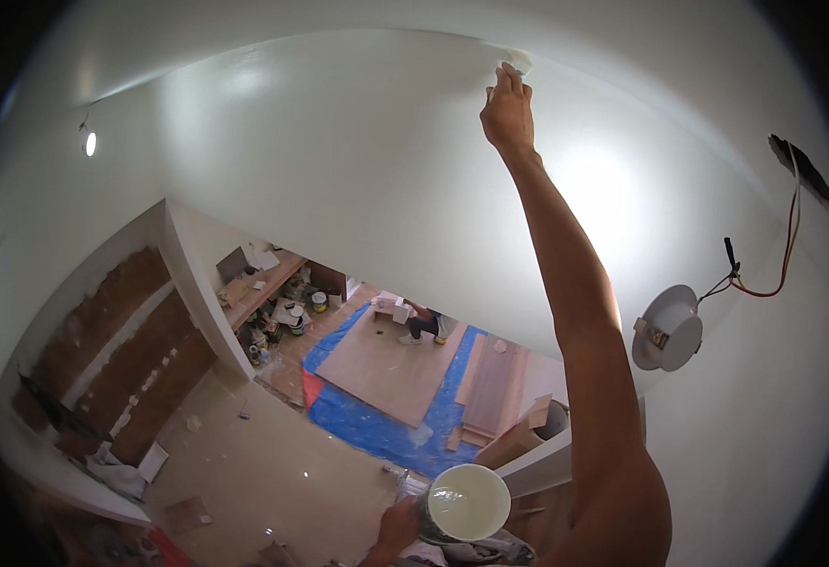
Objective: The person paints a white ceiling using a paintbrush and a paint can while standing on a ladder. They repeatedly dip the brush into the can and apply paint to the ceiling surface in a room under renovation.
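Note:
My right hand [507, 115] is raised at full arm's length to the line where the white wall [367, 161] meets the ceiling. Its fingers are closed around a paintbrush [520, 66], mostly hidden by the hand, whose pale head touches that edge. Low in front of me, my left hand [397, 527] grips the side of a round tub [501, 499] holding pale, off-white paint [466, 506]. Only part of that hand shows.
A round downlight [670, 329] dangles on wires at the right, near a dark slot [800, 168]. Far below, a person [426, 326] squats on a large board [386, 364] over blue sheeting [367, 439]. A cluttered shelf [268, 293] and brown patched wall [117, 331] stand left.

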